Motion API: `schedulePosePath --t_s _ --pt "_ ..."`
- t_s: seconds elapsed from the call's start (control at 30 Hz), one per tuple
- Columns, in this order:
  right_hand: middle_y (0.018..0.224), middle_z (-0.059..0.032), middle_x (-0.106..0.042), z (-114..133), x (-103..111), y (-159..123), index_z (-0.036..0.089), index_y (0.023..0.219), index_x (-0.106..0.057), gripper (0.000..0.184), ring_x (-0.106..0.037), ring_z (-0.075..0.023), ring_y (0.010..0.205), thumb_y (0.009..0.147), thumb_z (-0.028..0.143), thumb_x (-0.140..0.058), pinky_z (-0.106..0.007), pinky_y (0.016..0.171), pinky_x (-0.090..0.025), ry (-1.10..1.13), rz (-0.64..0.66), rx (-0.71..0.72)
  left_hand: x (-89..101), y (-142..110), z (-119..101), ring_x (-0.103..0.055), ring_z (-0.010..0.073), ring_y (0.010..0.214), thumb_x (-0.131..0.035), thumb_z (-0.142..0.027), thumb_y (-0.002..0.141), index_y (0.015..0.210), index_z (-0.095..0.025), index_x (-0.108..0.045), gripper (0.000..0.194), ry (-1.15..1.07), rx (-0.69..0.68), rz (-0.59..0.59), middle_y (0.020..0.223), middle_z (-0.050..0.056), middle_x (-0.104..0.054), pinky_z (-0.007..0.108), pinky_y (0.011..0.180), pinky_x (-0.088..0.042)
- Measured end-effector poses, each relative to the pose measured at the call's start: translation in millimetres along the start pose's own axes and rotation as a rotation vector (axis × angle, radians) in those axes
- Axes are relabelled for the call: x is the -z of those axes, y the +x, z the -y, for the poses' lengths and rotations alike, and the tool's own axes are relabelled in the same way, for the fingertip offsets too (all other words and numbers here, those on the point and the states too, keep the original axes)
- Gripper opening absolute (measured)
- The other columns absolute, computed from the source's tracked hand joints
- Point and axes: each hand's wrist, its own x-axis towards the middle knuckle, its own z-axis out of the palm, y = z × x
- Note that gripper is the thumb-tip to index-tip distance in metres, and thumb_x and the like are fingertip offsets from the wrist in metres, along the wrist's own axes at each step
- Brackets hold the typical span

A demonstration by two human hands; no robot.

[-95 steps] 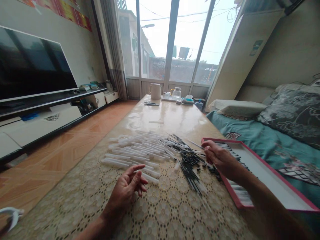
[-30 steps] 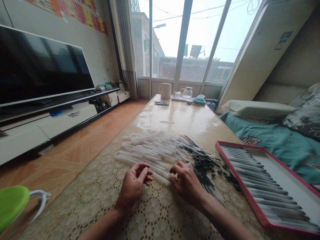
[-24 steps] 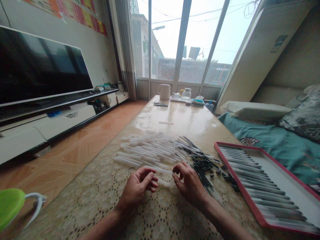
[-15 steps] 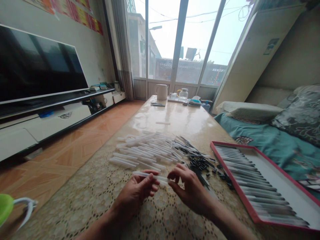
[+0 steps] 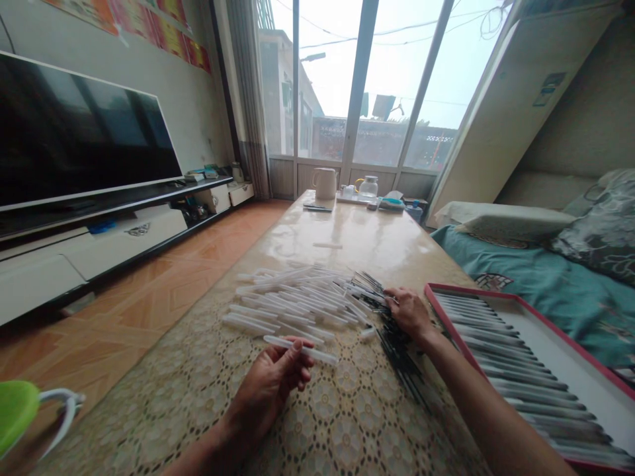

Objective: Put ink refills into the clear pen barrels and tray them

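Observation:
My left hand [image 5: 285,370] is closed around a translucent white pen barrel [image 5: 322,357], which sticks out on both sides of the fingers above the patterned tablecloth. Away to the right, my right hand [image 5: 409,311] reaches over a heap of thin dark pen refills [image 5: 370,284], its fingertips pinched on a refill at the near end of the bundle. Many more white pen barrels [image 5: 297,297] lie in a loose pile beyond my left hand. Beneath my right wrist, black pen parts [image 5: 399,357] are partly covered by the arm.
A red-rimmed box [image 5: 471,350] with a row of pens [image 5: 526,370] stands at the right table edge. One lone barrel [image 5: 327,246] lies farther up the table. At the far end are a kettle [image 5: 325,183] and a glass jug [image 5: 368,188]. A green stool [image 5: 17,410] is at lower left.
My right hand has left the barrel's right end and moved right and away to the dark refills. My left hand keeps the barrel in nearly the same place.

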Motion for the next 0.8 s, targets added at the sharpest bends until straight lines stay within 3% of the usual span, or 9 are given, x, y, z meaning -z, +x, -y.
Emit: schedulePosePath --t_s 0.23,0.53,0.67,0.8 --pt "0.082 -0.0064 -0.069 2.1 9.2 -10.4 0.019 0.083 -0.069 0.015 -0.063 -0.0199 0.082 0.080 0.022 -0.054 -0.027 0.073 -0.044 -0.067 0.013 0.020 -2.0 0.2 -1.2 -0.056 0.0087 0.051 -0.074 -0.038 0.068 0.080 -0.014 -0.069 0.028 0.017 -0.010 -0.008 0.061 0.001 -0.064 0.019 0.047 -0.040" --pt "0.088 -0.0099 -0.069 11.9 42.8 -56.3 0.022 0.089 -0.069 0.029 -0.065 -0.0227 0.076 0.090 0.029 -0.040 -0.030 0.068 -0.045 -0.096 -0.101 0.013 -0.5 -0.8 0.0 -0.059 0.0094 0.055 -0.074 -0.037 0.069 0.079 -0.013 -0.069 0.027 -0.039 -0.039 -0.030 0.064 0.002 -0.067 0.018 0.050 -0.045" --pt "0.091 -0.0087 -0.070 30.1 47.9 -73.6 0.020 0.101 -0.066 0.030 -0.066 -0.0215 0.076 0.089 0.033 -0.042 -0.029 0.067 -0.048 0.238 -0.146 -0.001 1.6 0.0 -0.4 -0.065 0.0126 0.064 -0.067 -0.029 0.078 0.080 -0.013 -0.067 0.016 -0.101 -0.070 -0.091 0.069 0.004 -0.070 0.021 0.060 -0.052" --pt "0.066 -0.0019 -0.064 59.6 46.4 -90.8 0.018 0.096 -0.064 0.028 -0.059 -0.0159 0.053 0.087 0.038 -0.046 -0.024 0.049 -0.046 0.602 0.007 -0.033 3.7 2.9 -3.4 -0.068 0.0147 0.066 -0.057 -0.020 0.086 0.080 -0.012 -0.064 0.012 -0.195 -0.096 -0.199 0.072 0.007 -0.072 0.025 0.066 -0.056"
